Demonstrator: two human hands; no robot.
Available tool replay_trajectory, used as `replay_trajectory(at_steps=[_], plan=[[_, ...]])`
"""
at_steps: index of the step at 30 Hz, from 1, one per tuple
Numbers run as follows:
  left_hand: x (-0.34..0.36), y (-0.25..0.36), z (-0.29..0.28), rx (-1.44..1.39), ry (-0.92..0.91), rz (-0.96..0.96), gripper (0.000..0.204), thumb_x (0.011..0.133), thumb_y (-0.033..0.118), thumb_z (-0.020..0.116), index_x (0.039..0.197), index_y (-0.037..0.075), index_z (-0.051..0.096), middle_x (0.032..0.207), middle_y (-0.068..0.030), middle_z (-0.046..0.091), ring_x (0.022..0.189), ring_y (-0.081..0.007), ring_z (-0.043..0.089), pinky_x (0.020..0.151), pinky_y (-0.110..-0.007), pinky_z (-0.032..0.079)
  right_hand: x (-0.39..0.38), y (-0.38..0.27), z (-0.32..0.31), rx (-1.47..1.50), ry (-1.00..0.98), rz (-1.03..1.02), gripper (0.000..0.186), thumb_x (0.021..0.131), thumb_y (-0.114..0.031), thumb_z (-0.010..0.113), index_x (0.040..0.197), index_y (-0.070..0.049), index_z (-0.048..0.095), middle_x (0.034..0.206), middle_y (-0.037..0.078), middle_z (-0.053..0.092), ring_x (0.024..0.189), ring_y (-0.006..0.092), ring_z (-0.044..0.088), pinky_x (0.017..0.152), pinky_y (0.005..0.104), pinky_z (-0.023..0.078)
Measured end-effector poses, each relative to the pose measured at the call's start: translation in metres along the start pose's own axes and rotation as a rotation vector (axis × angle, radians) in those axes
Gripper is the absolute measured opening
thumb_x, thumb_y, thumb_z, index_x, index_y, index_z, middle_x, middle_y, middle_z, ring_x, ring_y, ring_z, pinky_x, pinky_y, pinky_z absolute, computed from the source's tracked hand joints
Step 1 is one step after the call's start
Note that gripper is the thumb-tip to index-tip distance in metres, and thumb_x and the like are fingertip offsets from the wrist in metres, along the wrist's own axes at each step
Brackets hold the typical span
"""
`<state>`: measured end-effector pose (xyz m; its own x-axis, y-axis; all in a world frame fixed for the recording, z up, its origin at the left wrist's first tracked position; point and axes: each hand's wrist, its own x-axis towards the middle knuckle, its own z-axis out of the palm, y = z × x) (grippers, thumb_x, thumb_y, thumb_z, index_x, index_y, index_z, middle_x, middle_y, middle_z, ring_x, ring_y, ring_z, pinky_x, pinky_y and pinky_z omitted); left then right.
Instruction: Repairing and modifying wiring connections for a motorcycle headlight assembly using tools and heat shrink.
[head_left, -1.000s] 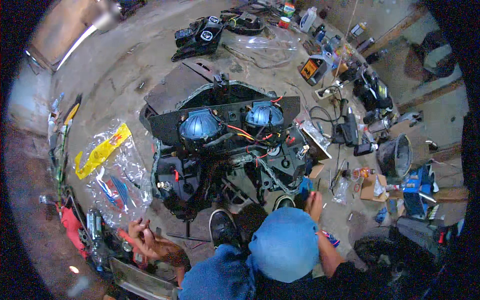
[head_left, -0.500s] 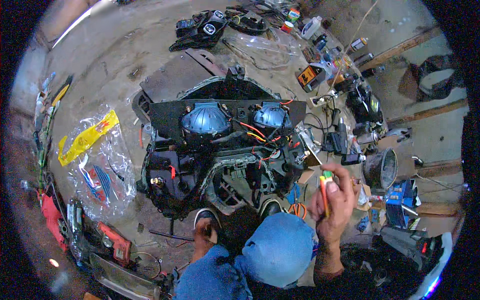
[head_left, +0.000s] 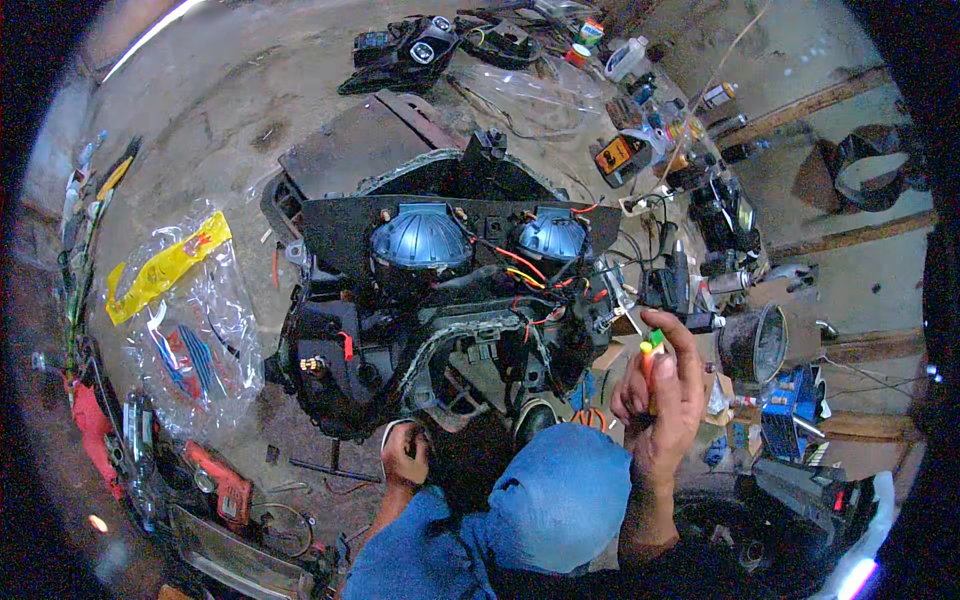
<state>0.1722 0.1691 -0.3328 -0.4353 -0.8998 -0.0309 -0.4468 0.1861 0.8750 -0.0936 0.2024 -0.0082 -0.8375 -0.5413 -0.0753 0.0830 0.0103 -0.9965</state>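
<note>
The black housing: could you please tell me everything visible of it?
The black housing, seemingly plastic, lies in front of the person, with rough grey edging in places. Two ribbed, silvery-blue domes sit side by side on it, red and yellow wires running beside them. A red tab shows at left. Neither the left hand nor the right hand visibly touches it.

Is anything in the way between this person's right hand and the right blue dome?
Yes, in this view: red wiring and the right edge of the black casing lie between the right hand and the right blue dome. Heights are hard to judge.
</note>
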Motion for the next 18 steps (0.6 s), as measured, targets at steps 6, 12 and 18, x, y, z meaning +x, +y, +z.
replay_trajectory(at_steps=[6,12,18], plan=[[-0.002,-0.003,-0.003,-0.009,0.047,0.006,0.022,0.088,0.006,0.07,0.109,0.003,0.069,0.095,-0.017,0.068,0.079,-0.0326,0.067,0.072,-0.04,0.053,-0.004,-0.009,0.013,-0.356,0.017,-0.058,0.043,0.108,-0.035,0.059,0.134,-0.002,0.065,0.08,-0.003,0.053,0.061,0.0033,0.044,0.052,0.0217,0.034],[0.0,0.002,-0.001,-0.047,-0.008,-0.054,0.022,0.087,0.004,0.07,0.109,0.002,0.069,0.098,-0.017,0.069,0.081,-0.0328,0.068,0.073,-0.039,0.054,0.003,0.004,0.014,-0.165,0.008,-0.07,0.045,0.107,-0.035,0.058,0.139,-0.003,0.058,0.078,-0.001,0.053,0.059,0.0044,0.042,0.052,0.022,0.031],[-0.009,-0.02,0.006,0.013,0.032,-0.019,0.022,0.087,0.007,0.068,0.108,0.002,0.068,0.101,-0.0187,0.07,0.094,-0.0389,0.068,0.081,-0.042,0.054,0.002,-0.001,0.017,-0.11,0.017,0.008,0.04,0.103,-0.021,0.067,0.137,-0.003,0.059,0.076,0.0,0.058,0.054,0.0024,0.045,0.047,0.0219,0.032]])
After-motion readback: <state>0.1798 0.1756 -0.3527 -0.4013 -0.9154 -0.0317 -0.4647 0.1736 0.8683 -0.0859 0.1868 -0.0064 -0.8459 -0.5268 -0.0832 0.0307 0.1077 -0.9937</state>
